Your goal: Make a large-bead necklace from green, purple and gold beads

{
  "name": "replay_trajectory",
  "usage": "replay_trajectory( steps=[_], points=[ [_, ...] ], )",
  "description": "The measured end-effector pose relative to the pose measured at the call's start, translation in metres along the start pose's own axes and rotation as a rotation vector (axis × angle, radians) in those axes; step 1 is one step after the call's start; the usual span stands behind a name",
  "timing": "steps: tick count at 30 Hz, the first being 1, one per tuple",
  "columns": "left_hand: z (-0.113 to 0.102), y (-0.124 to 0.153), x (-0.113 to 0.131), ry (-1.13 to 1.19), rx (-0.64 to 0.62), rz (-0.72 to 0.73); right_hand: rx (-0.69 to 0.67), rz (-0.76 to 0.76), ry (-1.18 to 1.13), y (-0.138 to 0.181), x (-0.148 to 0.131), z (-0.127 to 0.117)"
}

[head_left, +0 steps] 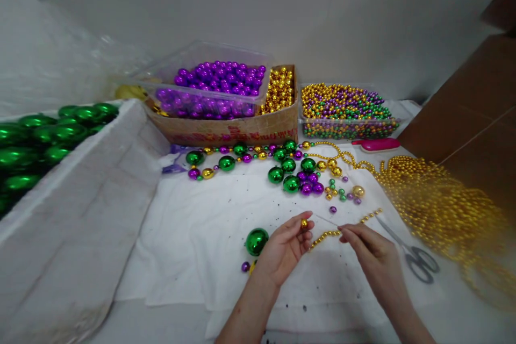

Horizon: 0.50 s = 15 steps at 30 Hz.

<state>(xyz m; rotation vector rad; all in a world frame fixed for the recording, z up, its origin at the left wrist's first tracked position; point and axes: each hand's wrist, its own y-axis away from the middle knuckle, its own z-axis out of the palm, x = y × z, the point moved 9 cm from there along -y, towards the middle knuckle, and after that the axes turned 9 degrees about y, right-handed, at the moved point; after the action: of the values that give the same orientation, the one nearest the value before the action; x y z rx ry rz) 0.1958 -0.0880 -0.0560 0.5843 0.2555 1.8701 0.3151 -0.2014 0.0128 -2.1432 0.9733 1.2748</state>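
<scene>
My left hand (287, 242) is turned palm up, with a small gold bead (303, 223) pinched at its fingertips. My right hand (368, 250) pinches a thin pale strand (325, 220) that stretches toward the left fingertips; I cannot tell whether it is thread or a needle. Behind both hands runs a short gold bead string (325, 236), partly covered by the right fingers. Beside my left wrist lie a big green ball (257, 241) and a small purple bead (245, 266). Grey-handled scissors (421, 264) rest to the right of my right hand.
Farther back on the white cloth (193, 236) lie a finished-looking bead strand (226, 163) and loose green balls (291, 183). A foam box (133, 172) stands left, gold bead chains (435, 204) heap right. Behind are a purple-bead tub (217, 98), a mixed-bead tub (349, 121) and a pink-handled tool (379, 144).
</scene>
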Motion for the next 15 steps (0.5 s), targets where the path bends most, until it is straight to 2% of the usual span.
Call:
replay_trajectory(
  steps=[5,9,15],
  points=[
    [-0.02,-0.008,0.012,0.057,0.121,0.078,-0.086,0.073,0.086,0.017,0.009,0.004],
    [-0.026,-0.009,0.022,0.018,0.178,0.147,-0.19,0.124,0.098,0.031,0.018,0.008],
    [-0.027,-0.011,0.034,-0.021,0.198,0.238,-0.071,0.194,0.056,0.043,0.018,-0.005]
  ],
)
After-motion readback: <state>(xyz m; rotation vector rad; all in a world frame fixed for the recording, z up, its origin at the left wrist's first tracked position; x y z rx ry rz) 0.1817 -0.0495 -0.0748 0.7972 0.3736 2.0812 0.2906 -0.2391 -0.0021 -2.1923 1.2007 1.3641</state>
